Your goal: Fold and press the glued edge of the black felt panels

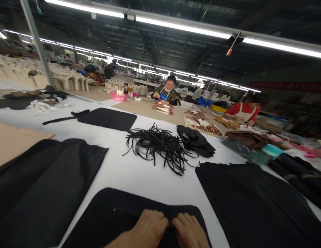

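Observation:
A black panel with rounded corners (116, 206), apparently fabric or leather, lies on the white table right in front of me. My left hand (151, 225) is on its middle, fingers curled and pressed onto the dark material. Close beside it, my right hand (190, 229) is bent the same way, with a narrow gap between the two. Both hands seem to pinch the black material, but the fingertips are hidden against it. Beyond the panel sits a tangled heap of thin black strips (160, 143).
Stacked black sheets lie at left (43, 186) and right (256, 203). Farther back are a flat black panel (107, 119), folded black pieces (196, 141), a turquoise-lidded container (266, 155) and a pink basin (119, 96). Co-workers (167, 90) sit across the table.

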